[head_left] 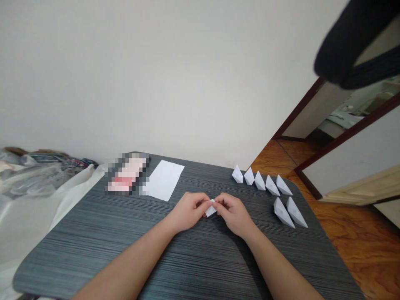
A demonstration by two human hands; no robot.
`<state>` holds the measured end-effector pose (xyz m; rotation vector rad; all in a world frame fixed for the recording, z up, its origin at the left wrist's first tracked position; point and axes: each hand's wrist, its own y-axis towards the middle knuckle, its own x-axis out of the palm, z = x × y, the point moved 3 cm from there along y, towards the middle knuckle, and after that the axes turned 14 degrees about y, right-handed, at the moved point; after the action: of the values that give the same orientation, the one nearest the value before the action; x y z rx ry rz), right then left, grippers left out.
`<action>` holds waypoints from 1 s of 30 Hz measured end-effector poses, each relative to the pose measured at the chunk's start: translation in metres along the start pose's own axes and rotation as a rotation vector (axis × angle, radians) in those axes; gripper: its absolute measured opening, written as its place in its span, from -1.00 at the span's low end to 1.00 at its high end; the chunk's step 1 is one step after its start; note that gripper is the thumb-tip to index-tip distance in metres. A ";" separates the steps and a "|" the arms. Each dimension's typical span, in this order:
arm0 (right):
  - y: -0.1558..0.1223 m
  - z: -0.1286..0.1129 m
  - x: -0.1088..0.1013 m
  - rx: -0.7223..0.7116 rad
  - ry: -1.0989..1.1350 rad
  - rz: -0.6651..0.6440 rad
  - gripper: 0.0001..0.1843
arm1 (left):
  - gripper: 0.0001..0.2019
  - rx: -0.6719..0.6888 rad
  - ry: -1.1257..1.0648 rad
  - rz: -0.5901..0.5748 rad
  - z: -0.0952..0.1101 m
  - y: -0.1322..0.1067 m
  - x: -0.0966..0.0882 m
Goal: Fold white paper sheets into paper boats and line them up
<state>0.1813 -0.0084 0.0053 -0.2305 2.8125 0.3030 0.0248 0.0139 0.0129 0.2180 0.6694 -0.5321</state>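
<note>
Both my hands meet over the middle of a dark striped table [125, 246]. My left hand [189, 210] and my right hand [233, 212] pinch a small folded piece of white paper [211, 208] between their fingertips, just above the tabletop. Several finished white paper boats [261, 181] stand in a row at the far right of the table, with two more boats [289, 210] in front of them. A stack of flat white paper sheets [164, 180] lies at the far side, left of my hands.
A blurred pink and grey object [126, 175] lies next to the sheets. Bags and cloth [37, 179] pile up at the left beside the table. At the right are a wooden floor [359, 237] and an open doorway [350, 112]. A dark blurred shape [350, 50] hangs at top right.
</note>
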 end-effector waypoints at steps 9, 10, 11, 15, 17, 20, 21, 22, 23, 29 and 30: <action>-0.002 0.005 0.002 0.073 0.091 0.010 -0.79 | -0.66 -0.008 0.012 0.036 0.001 0.001 -0.004; -0.002 0.005 0.002 0.084 0.110 0.024 -0.79 | -0.66 -0.010 0.006 0.051 0.001 0.001 -0.005; -0.002 0.006 0.001 0.095 0.130 0.037 -0.80 | -0.66 -0.015 -0.004 0.071 0.000 0.001 -0.006; -0.002 0.013 -0.001 0.119 0.208 0.108 -0.80 | -0.69 -0.078 -0.105 0.154 -0.006 0.004 -0.006; -0.003 0.017 -0.002 0.130 0.254 0.143 -0.80 | -0.72 -0.105 -0.226 0.177 -0.009 0.005 -0.003; -0.003 0.022 -0.003 0.136 0.315 0.193 -0.78 | -0.79 -0.119 -0.423 0.198 -0.014 0.007 0.001; -0.003 0.022 -0.004 0.133 0.333 0.206 -0.77 | -0.80 -0.123 -0.465 0.208 -0.015 0.007 0.002; -0.003 0.022 -0.004 0.128 0.352 0.217 -0.77 | -0.81 -0.127 -0.496 0.220 -0.016 0.008 0.003; -0.003 0.021 -0.005 0.122 0.371 0.226 -0.77 | -0.81 -0.130 -0.518 0.231 -0.017 0.008 0.003; -0.002 0.016 -0.004 0.110 0.506 0.251 -0.81 | -0.80 -0.102 -0.651 0.287 -0.018 0.009 -0.001; -0.002 0.016 -0.003 0.106 0.521 0.251 -0.82 | -0.80 -0.094 -0.658 0.301 -0.017 0.009 -0.001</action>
<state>0.1888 -0.0062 -0.0086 0.0860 3.3682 0.1622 0.0196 0.0280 0.0008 0.0437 0.0165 -0.2537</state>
